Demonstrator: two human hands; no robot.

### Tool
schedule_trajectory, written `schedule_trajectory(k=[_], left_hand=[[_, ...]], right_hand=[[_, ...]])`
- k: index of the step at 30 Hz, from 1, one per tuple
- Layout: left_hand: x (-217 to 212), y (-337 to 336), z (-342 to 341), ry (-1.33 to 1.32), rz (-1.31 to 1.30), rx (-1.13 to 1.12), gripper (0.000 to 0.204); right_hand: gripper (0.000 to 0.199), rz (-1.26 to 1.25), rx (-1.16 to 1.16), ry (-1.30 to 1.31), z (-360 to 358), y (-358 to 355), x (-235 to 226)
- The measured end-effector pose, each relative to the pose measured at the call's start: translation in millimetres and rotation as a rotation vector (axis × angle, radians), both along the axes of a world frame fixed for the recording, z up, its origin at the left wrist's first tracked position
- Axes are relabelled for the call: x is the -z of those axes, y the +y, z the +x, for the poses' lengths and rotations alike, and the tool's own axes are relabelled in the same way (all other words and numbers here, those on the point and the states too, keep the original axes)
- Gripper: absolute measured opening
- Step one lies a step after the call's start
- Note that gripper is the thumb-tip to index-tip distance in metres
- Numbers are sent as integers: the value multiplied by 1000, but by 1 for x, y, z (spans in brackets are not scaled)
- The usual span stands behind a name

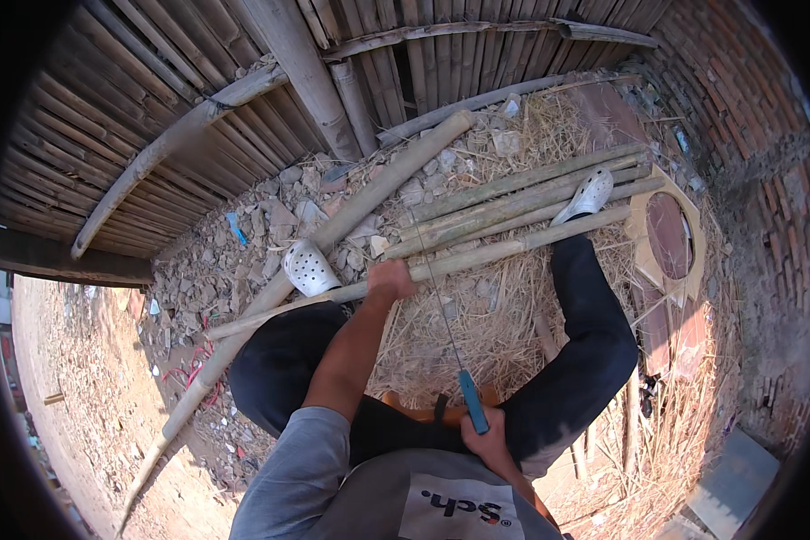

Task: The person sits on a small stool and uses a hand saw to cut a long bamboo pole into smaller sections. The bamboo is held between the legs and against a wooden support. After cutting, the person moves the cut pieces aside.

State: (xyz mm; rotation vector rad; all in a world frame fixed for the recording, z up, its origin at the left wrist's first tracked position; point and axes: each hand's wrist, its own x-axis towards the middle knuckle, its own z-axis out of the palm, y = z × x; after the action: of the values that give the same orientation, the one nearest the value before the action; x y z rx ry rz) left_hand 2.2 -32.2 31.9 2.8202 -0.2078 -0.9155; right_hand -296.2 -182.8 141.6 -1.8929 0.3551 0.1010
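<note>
The slim pole [513, 245] lies slantwise across the front of the seated person, its left end over a thick pole [396, 180], its other end out past the right knee. The left hand [392, 279] is closed round it near the middle. Just right of those fingers the thin blade of a saw [471, 400] crosses the pole, and the right hand [488, 439] is wrapped about its teal handle, down near the lap. From where I stand I can't tell whether the teeth have bitten in yet.

I'd judge this to be the cutting step, early or midway. The next stroke calls for a firm left grip, a straight pull, and knuckles kept clear of the teeth; the pole could roll if the hold slackens.

The left clog [302, 270] sits right by the pole, and the right clog [592, 192] is by a bundle of other poles [504, 202]. Beyond that is a pale frame [641, 238] with a round opening. Straw [499, 324] covers the ground between the legs, with rubble [270, 211] to the left. A slatted wall [459, 63] rises ahead, a brick wall [720, 99] on the right.
</note>
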Motion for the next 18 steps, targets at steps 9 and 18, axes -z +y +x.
schedule_trajectory(k=[9,18], left_hand=[[17,-4,2,19,-12,24,45],[-1,-4,-2,16,21,7,47]], right_hand=[[13,-31,33,57,69,12,54],[16,11,62,23,14,3,12]])
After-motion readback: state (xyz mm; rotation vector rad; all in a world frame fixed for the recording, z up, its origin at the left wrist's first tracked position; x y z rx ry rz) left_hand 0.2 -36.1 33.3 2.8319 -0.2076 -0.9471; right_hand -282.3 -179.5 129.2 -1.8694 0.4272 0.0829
